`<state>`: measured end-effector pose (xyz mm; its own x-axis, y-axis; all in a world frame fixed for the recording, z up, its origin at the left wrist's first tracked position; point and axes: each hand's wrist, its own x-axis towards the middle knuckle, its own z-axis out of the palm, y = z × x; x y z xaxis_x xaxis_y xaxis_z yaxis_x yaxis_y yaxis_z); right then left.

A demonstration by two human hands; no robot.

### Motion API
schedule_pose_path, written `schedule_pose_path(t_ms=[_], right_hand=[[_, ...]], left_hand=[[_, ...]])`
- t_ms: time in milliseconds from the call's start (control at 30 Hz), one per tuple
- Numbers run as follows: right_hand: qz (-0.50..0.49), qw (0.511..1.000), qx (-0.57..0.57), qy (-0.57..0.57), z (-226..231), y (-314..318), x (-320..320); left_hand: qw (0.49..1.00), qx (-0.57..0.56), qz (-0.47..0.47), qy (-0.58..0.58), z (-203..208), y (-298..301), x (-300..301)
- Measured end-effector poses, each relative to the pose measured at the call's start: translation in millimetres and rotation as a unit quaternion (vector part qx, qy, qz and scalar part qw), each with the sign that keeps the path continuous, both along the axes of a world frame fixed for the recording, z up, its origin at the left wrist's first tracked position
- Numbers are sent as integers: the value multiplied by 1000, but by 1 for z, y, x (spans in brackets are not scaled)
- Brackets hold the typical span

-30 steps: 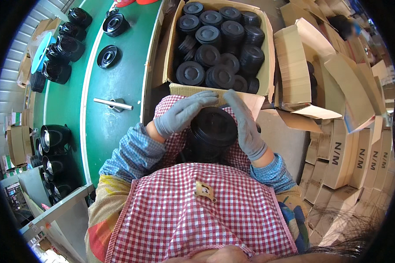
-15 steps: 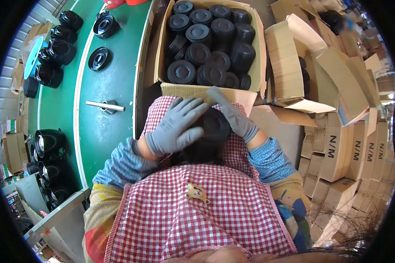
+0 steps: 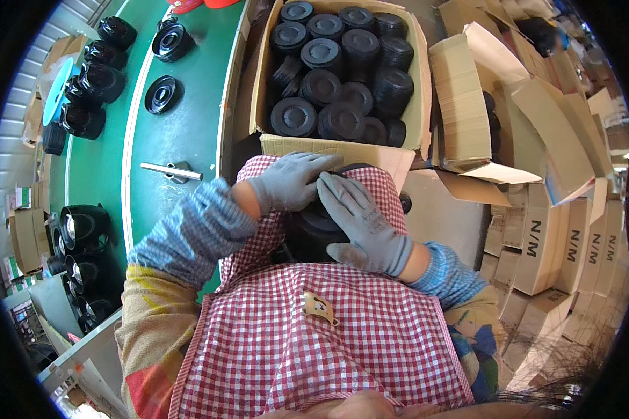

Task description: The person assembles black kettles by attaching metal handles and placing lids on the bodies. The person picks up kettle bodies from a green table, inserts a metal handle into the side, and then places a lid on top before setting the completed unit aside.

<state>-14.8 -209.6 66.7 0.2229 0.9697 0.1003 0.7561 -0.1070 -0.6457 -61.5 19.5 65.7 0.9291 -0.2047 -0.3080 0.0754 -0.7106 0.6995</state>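
A black, round, pot-like thing [image 3: 307,232] sits in my lap on the red checked apron, largely covered by my hands. My left hand [image 3: 295,183], in a grey glove, lies over its far left edge with the fingers stretched to the right. The gloved right hand [image 3: 367,229] rests flat across its top right side, fingers stretched forward and the thumb apart. The fingertips of both hands nearly meet at the far rim. Beyond my knees, an opened cardboard box [image 3: 276,145] holds several stacks of black round lids [image 3: 293,116].
On the green bench [image 3: 143,230] at left lie a metal rod [image 3: 172,171] on a small stand and a black lid [image 3: 163,95]. Several black glossy pots [image 3: 84,227] line its far side. Opened cartons [image 3: 461,105] and stacked cardboard boxes [image 3: 534,241] fill the right.
My right hand has come back and left, from beside the thing to flat on its top. The left hand has shifted forward to its far edge.
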Motion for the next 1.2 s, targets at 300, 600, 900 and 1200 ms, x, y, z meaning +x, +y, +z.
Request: schedule_pose_path(t_ms=[300, 600, 900, 1200], right_hand=[[121, 991, 38, -42, -11, 11, 62], [-41, 944, 89, 314, -31, -1, 41], [-134, 905, 162, 371, -43, -11, 20], [-135, 920, 205, 306, -45, -14, 14]], left_hand=[[957, -284, -34, 54, -60, 14, 21], [899, -409, 158, 15, -42, -5, -18], [865, -471, 163, -61, -41, -9, -29], [909, -357, 103, -190, -34, -14, -38]])
